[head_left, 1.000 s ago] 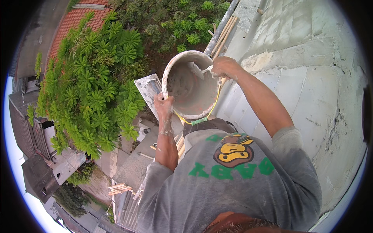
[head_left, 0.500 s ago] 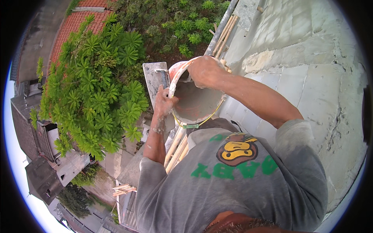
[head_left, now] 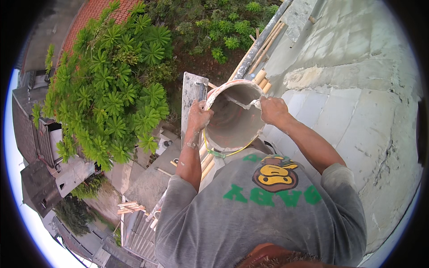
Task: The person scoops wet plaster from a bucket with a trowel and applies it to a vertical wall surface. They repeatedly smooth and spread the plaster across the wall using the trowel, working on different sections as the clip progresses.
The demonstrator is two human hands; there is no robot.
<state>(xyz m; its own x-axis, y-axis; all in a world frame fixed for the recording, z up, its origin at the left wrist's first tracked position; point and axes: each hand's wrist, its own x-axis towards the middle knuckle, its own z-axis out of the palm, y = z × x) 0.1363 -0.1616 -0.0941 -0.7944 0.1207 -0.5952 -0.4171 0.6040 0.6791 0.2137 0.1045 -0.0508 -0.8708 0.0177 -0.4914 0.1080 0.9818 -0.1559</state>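
The bucket (head_left: 239, 130) sat between the left hand (head_left: 199, 117) and right hand (head_left: 273, 110), trowel (head_left: 246, 106) inside.
From my end, I saw the trowel lie left of the right hand, the nearer one, its long axis running left and far; right fingers wrapped its handle. Left fingers pinched the bucket's left rim beside the float (head_left: 191, 89); I couldn't tell whether they gripped that too. The rim stood between trowel and float. The bail (head_left: 217, 154) hung near, poles (head_left: 259, 77) far.
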